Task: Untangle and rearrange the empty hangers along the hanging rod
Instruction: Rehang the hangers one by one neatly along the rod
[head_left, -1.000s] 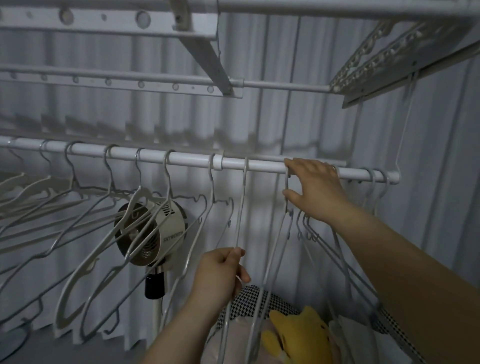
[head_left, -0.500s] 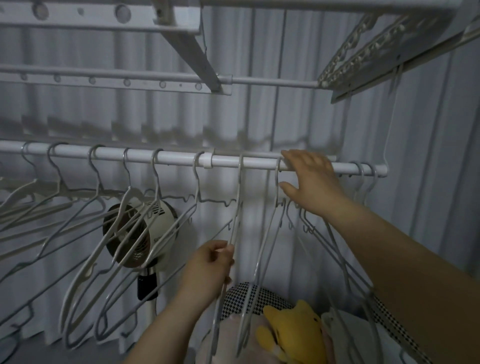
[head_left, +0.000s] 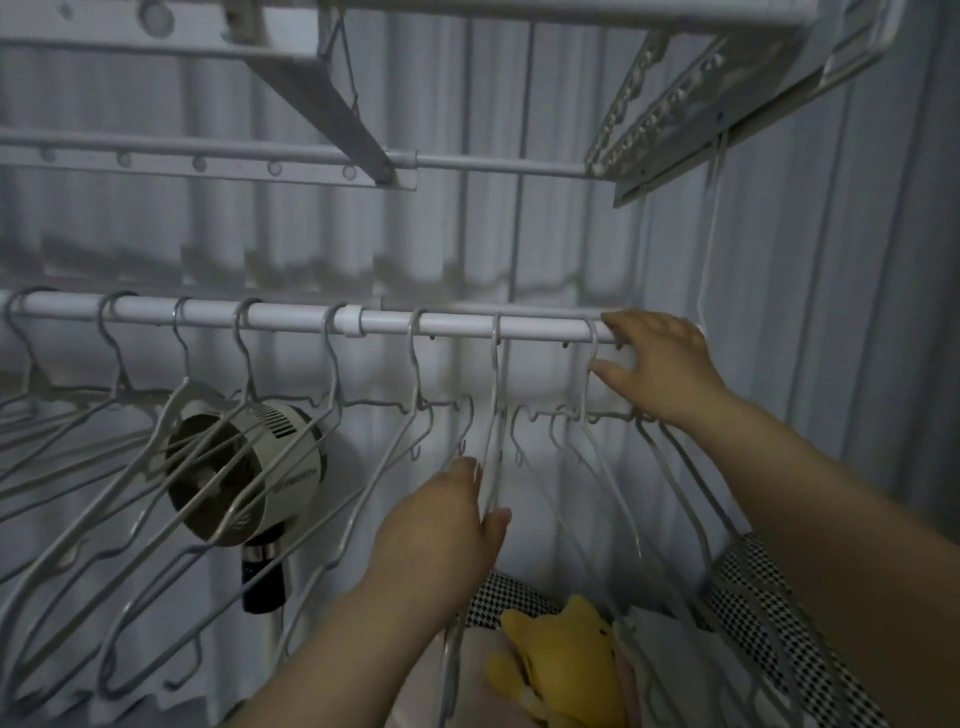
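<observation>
A white hanging rod (head_left: 291, 315) runs across the view at mid height. Several empty white hangers (head_left: 156, 467) hang from it, spread out on the left and crowded at the right end. My left hand (head_left: 447, 525) pinches the two wires of one thin hanger (head_left: 496, 415) that hangs edge-on from the rod, right of centre. My right hand (head_left: 657, 369) rests on the rod's right end, fingers over the rod beside the hook of the rightmost visible hanger (head_left: 592, 364). Hangers under my right arm are partly hidden.
A round fan (head_left: 244, 478) on a stand sits behind the left hangers. A yellow plush toy (head_left: 566, 660) and a black-and-white checked fabric (head_left: 753, 613) lie below. A white drying rack frame (head_left: 337, 104) hangs overhead. Pleated curtain behind.
My left hand has slid the thin hanger a little along the rod and now pinches it higher up. My right hand has moved further right on the rod, over the end hangers.
</observation>
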